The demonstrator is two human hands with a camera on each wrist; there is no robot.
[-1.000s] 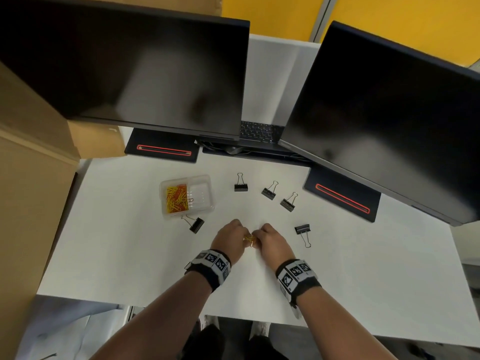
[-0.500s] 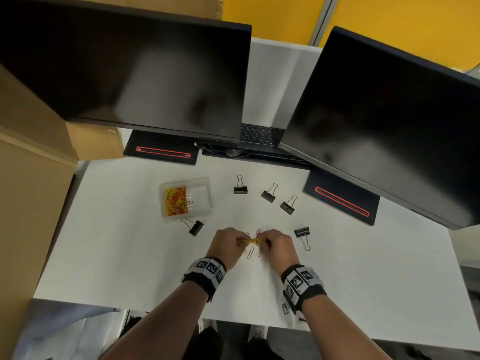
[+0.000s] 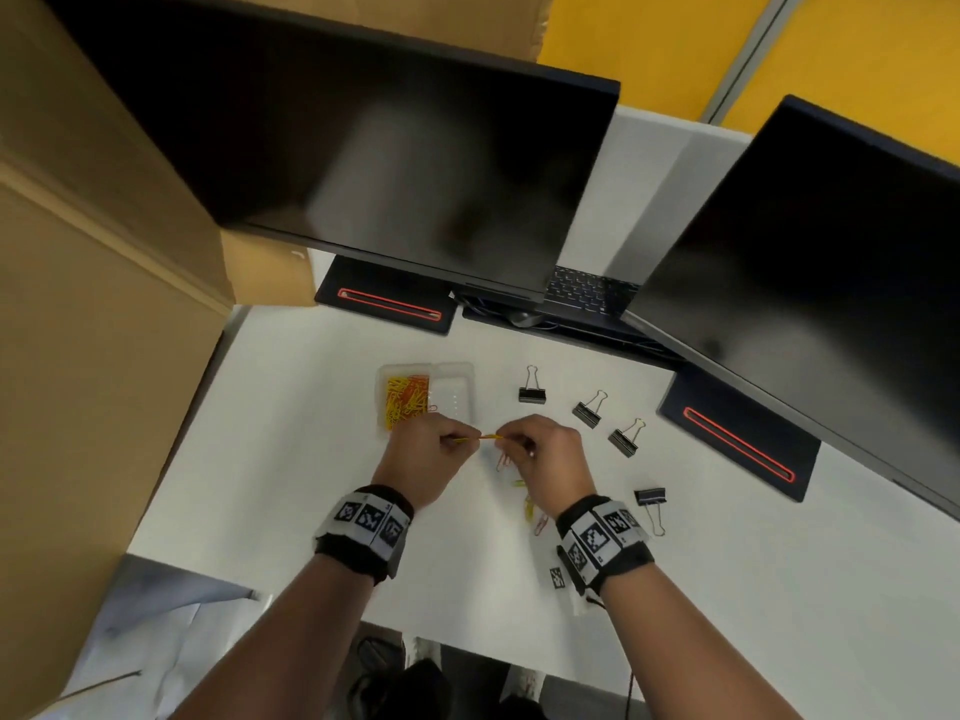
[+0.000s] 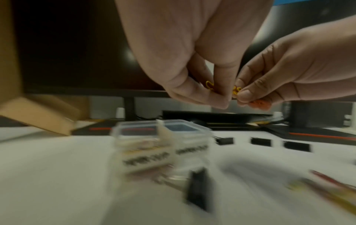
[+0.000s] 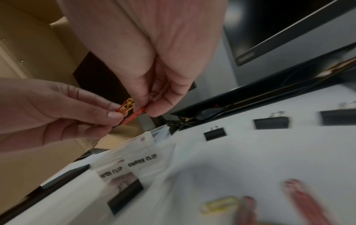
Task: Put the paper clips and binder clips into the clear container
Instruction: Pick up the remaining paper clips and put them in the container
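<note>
My left hand (image 3: 467, 441) and right hand (image 3: 506, 441) are raised just above the table, each pinching one end of some tangled yellow and orange paper clips (image 3: 482, 437). The wrist views show this bunch of clips (image 5: 127, 107) close up, between the fingertips (image 4: 221, 103). Just beyond my left hand sits the clear two-part container (image 3: 457, 374), with several paper clips in its left half and labels on its front (image 5: 142, 161). A black binder clip (image 4: 198, 187) lies right in front of it. Several more binder clips (image 3: 533, 393) lie to the right. Loose paper clips (image 3: 530, 509) lie by my right wrist.
Two dark monitors (image 3: 389, 163) overhang the back of the white desk (image 3: 260, 459), their bases (image 3: 387, 306) standing on it. Cardboard boxes (image 3: 78, 304) wall off the left side. A laptop keyboard (image 3: 587, 293) sits between the monitors.
Both hands have lifted and moved left toward the container, still pinching the clips between them. Several loose paper clips now lie uncovered on the desk by my right wrist.
</note>
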